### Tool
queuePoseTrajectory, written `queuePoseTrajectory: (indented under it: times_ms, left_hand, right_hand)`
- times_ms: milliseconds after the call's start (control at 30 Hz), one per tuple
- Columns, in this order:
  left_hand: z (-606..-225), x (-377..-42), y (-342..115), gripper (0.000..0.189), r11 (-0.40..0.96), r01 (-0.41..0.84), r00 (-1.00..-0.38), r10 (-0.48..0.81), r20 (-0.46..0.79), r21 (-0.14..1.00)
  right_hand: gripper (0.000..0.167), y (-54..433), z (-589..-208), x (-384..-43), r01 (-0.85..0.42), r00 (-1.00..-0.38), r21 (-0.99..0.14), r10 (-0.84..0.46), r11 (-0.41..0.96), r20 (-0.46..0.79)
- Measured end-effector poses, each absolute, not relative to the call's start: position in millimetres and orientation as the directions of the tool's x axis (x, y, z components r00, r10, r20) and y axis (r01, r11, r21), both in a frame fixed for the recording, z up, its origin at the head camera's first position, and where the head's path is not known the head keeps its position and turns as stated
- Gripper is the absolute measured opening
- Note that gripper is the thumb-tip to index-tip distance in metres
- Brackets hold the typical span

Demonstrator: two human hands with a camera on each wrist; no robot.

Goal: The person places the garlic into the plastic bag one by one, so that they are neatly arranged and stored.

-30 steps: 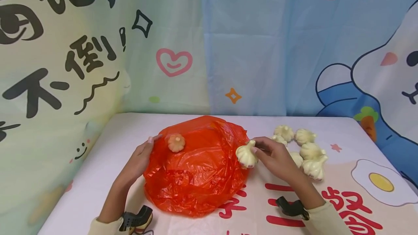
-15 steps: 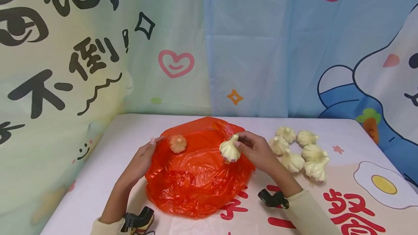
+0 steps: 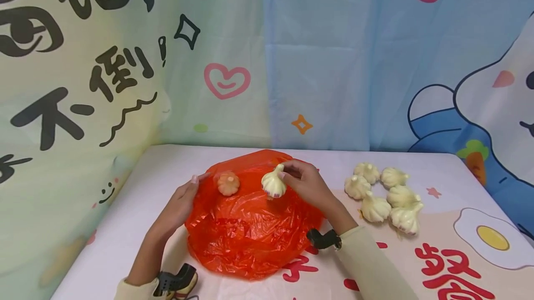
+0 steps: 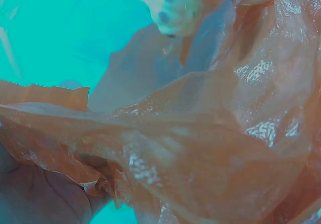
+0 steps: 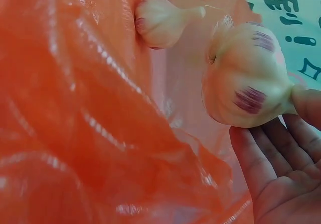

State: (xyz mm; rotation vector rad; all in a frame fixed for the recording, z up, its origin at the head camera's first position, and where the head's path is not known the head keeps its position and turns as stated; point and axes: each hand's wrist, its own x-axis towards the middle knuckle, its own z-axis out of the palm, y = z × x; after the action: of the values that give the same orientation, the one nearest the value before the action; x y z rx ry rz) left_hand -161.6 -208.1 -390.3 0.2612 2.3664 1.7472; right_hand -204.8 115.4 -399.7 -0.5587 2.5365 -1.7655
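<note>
A red plastic bag (image 3: pixel 250 230) lies spread on the table, its mouth gaping in the wrist views. One garlic bulb (image 3: pixel 228 183) shows in it, near its left side. My right hand (image 3: pixel 302 179) pinches another garlic bulb (image 3: pixel 273 182) by its stem, above the bag. In the right wrist view that held garlic bulb (image 5: pixel 248 78) has purple streaks on its skin. My left hand (image 3: pixel 179 205) rests against the bag's left edge with the thumb straight. Plastic hides part of its fingers; the palm (image 4: pixel 45 194) shows at lower left in the left wrist view.
Several garlic bulbs (image 3: pixel 375 207) sit in a group at the right of the table (image 3: pixel 179 156), which has a printed cover. A printed curtain (image 3: pixel 317 59) hangs behind. Both wrists carry black cameras.
My right hand has moved left with its garlic bulb, from the bag's right edge to over its upper middle. The left hand stays at the bag's left edge.
</note>
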Motion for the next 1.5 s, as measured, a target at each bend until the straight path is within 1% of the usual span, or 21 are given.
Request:
queuePoseTrajectory:
  times_ms: [100,300,400,600,733,900,1100,1300,1400,1500]
  left_hand:
    - [-390,-162,-207,0.06,0.277,0.032,-0.966,0.255,-0.042,0.96]
    - [-391,-162,-204,0.061,0.296,0.021,-0.965,0.257,-0.058,0.955]
    - [-392,-161,-202,0.061,0.299,0.022,-0.965,0.254,-0.058,0.954]
    - [-392,-159,-201,0.06,0.312,0.024,-0.968,0.244,-0.056,0.95]
    - [-393,-160,-201,0.06,0.312,0.031,-0.968,0.246,-0.049,0.95]
    - [-395,-162,-201,0.062,0.326,0.039,-0.968,0.248,-0.046,0.944]
    - [-395,-162,-203,0.061,0.329,0.042,-0.968,0.246,-0.042,0.943]
    - [-396,-161,-203,0.061,0.315,0.031,-0.968,0.247,-0.051,0.949]
    - [-396,-161,-203,0.061,0.31,0.048,-0.967,0.254,-0.034,0.95]
    - [-397,-162,-203,0.061,0.306,0.037,-0.966,0.255,-0.044,0.951]
  right_hand:
    - [0.027,109,-403,-211,-0.287,-0.94,-0.896,-0.278,0.339,0.196]
    - [0.025,98,-411,-225,-0.29,-0.946,-0.848,-0.266,0.443,0.184]
    - [0.023,91,-415,-230,-0.294,-0.945,-0.836,-0.273,0.463,0.181]
    - [0.022,77,-421,-237,-0.292,-0.945,-0.841,-0.27,0.455,0.182]
    - [0.025,70,-423,-241,-0.272,-0.955,-0.84,-0.237,0.469,0.177]
    - [0.023,65,-428,-248,-0.264,-0.962,-0.842,-0.188,0.471,0.197]
    - [0.02,55,-435,-251,-0.23,-0.972,-0.874,-0.145,0.427,0.185]
    - [0.027,47,-446,-254,-0.161,-0.986,-0.906,-0.107,0.392,0.129]
    - [0.028,47,-451,-255,-0.16,-0.986,-0.91,-0.106,0.383,0.128]
    - [0.024,46,-454,-254,-0.171,-0.985,-0.907,-0.096,0.385,0.145]
